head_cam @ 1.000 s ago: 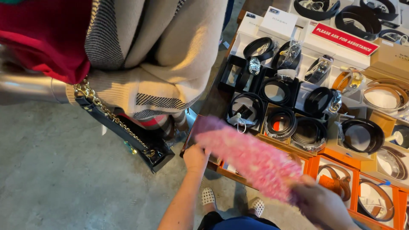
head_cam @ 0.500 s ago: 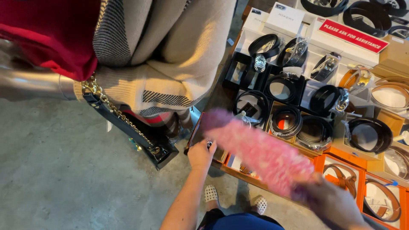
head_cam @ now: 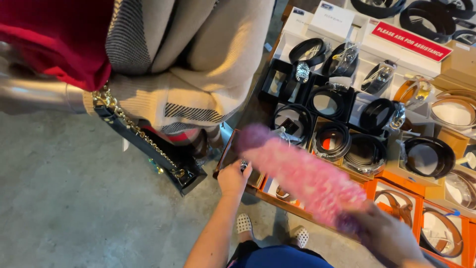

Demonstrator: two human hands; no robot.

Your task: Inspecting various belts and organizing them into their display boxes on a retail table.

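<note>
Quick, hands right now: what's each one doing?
Left hand: closed on the corner of an open box at the display's edge.
Right hand: blurred, gripping the pink fluffy duster by its end.

There is only one view, from a camera on the person's head. It looks steeply down and is quite near the hands. The concrete floor (head_cam: 64, 198) fills the left and lower part. The display table (head_cam: 302, 211) of coiled belts in boxes runs from the upper right to the lower right corner. Hanging clothes (head_cam: 188, 64) fill the top left.
</note>
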